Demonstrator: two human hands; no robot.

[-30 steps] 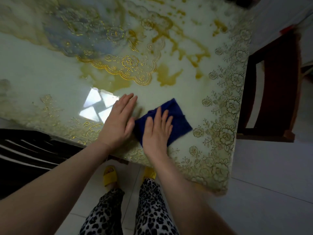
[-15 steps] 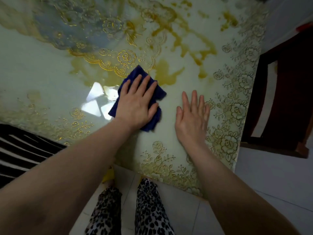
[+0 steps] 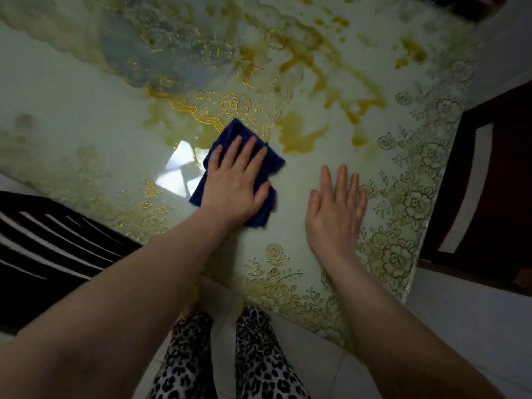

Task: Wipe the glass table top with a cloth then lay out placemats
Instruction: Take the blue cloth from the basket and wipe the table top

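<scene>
the left hand (image 3: 234, 182) has its fingers (image 3: 247, 152) spread flat on the dark blue cloth (image 3: 270, 161), pressing it to the desk (image 3: 72, 110) without gripping. the right hand (image 3: 335, 210) lies open and empty on the bare glass, just beside the cloth. a second ago the right hand held the cloth nearer the desk's edge; it has since passed to the left and moved toward the centre, so the wiping looks mid-course, placemats not yet out. the cloth is folded and rumpled, touching a gold lace motif (image 3: 236, 106), with amber blotches (image 3: 299, 133) beyond.
</scene>
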